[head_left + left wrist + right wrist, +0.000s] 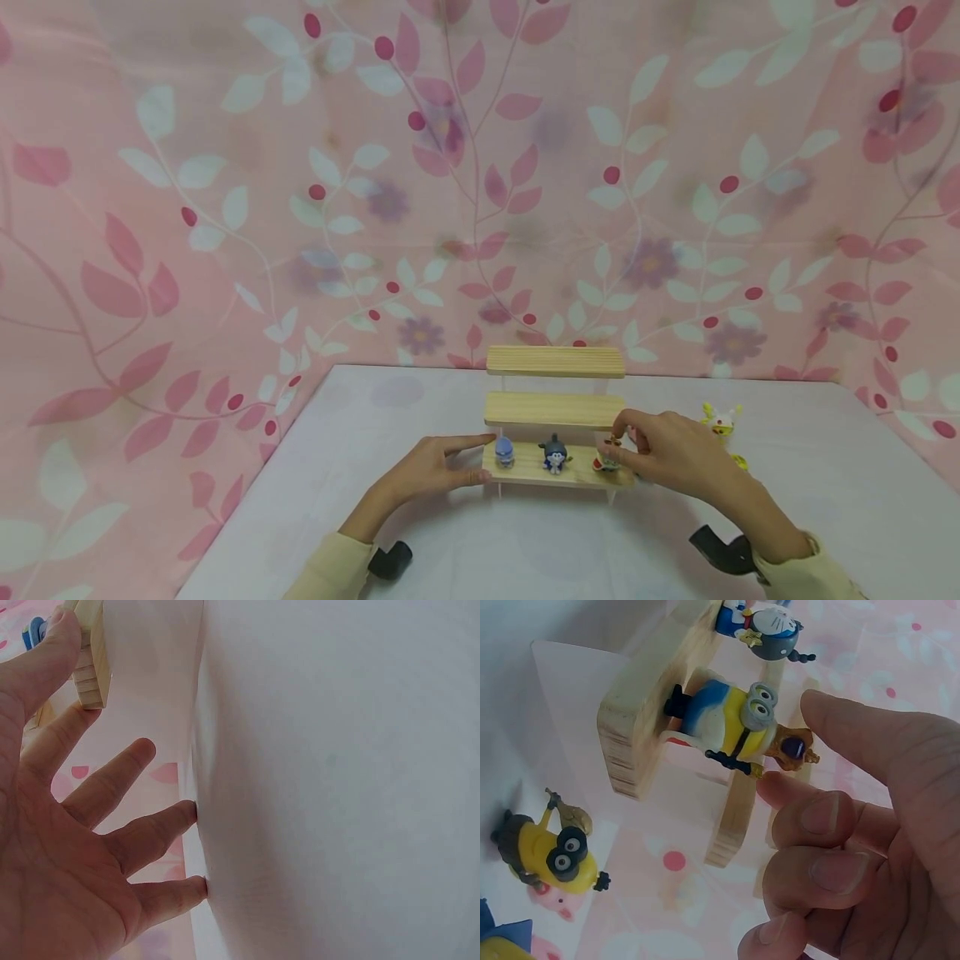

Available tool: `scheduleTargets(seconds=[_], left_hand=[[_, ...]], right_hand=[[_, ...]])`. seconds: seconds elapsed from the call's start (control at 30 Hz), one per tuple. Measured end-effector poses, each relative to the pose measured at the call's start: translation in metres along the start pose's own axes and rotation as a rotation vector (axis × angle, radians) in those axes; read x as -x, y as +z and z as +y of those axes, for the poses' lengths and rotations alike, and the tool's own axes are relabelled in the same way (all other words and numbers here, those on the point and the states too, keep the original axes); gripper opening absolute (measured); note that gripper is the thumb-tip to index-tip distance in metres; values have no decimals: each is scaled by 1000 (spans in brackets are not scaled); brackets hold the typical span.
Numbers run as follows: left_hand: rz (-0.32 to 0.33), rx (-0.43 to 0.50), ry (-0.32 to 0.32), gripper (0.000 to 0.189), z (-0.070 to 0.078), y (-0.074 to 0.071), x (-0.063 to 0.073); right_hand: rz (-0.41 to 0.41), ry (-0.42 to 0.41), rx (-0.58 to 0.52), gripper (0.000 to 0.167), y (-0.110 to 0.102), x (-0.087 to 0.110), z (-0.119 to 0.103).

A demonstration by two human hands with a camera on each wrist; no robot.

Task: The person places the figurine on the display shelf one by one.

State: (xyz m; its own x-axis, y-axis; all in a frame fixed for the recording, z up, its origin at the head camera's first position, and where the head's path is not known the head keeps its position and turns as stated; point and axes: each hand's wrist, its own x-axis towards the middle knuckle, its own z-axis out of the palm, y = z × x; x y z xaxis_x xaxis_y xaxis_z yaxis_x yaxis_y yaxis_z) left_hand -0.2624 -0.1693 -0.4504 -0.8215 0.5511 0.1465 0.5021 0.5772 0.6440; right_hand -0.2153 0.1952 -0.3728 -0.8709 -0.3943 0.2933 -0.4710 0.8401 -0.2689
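A small wooden three-tier display stand (525, 477) has figurines on its lowest board. From left to right stand a blue-hatted figurine (504, 452), a dark-hatted blue-and-white figurine (554, 457) and a crowned minion figurine (731, 716). My left hand (431, 471) holds the left end of that board between thumb and index finger; its other fingers (105, 787) spread out. At the right end my right hand (667, 450) has thumb and index finger on either side of the minion's crown (791, 748), with a small gap at the thumb. The minion's feet are at the board.
Right of the stand is a white-and-yellow figurine (720, 421), partly behind my right hand. Another minion figurine (551, 851) stands on the white-covered table (300, 467), near a blue-and-yellow object (506, 934). A pink floral cloth (480, 208) hangs behind.
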Motion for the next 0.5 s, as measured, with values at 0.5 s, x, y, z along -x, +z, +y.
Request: scheduleTargets(seconds=[0.5], left_hand=[[6,-4,18,60,1,-1,0]], right_hand=[[15,53,4,28,-15,17,9]])
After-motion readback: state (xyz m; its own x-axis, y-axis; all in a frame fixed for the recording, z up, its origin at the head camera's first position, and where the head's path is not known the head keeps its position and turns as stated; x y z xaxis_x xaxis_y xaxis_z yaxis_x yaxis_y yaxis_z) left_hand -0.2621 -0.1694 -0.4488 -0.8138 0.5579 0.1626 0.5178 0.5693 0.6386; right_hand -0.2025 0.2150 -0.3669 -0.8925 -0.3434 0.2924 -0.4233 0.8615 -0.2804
